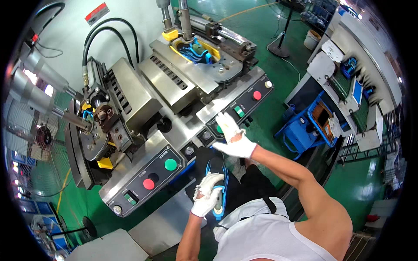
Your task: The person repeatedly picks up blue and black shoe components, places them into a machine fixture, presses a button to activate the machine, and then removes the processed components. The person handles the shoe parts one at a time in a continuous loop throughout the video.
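Observation:
My left hand, in a white work glove with worn fingertips, is closed around a black and blue shoe in front of my body. The shoe's blue edge shows beside the glove, with a pale inside at the lower end. My right hand, gloved in white as well, is stretched out with thumb and fingers apart and holds nothing. Its fingers lie over the right control panel, next to a green button that they partly cover; whether they touch it I cannot tell. Another blue shoe sits in the machine's far yellow-edged station.
The left control panel carries a red and a green button. Metal cylinders and clamps crowd the machine's left station. To the right stand a blue cart and a curved rack with blue shoes. A fan stands at the left.

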Motion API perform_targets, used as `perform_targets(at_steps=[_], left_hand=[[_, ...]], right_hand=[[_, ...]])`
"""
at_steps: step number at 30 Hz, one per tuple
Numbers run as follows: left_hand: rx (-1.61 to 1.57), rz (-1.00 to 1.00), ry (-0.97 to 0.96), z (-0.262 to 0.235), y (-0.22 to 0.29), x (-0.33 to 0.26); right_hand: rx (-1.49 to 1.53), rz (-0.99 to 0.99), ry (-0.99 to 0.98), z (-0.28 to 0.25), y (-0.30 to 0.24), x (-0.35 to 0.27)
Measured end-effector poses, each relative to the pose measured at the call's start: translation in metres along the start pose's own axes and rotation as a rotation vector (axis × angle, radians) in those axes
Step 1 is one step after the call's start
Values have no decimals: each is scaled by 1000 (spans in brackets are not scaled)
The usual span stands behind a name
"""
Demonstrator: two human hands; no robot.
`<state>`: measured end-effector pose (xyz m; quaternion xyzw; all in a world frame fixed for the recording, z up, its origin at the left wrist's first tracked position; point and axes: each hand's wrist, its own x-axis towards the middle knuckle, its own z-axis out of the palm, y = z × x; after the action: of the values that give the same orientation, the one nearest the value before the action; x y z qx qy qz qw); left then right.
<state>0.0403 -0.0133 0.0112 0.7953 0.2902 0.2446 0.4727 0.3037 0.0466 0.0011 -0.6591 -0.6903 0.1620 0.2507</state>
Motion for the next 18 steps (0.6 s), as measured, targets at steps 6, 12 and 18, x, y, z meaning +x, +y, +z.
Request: perform_targets(at_steps=[6,12,18], left_hand=[[17,107,96,51,49,64],[-116,691,-95,169,194,165],[-221,1049,-368,239,276,190]], right_hand=[[391,264,-88,-57,-17,-196],[309,474,658,-92,-27,-266],[970,387,1644,-190,81,-297]])
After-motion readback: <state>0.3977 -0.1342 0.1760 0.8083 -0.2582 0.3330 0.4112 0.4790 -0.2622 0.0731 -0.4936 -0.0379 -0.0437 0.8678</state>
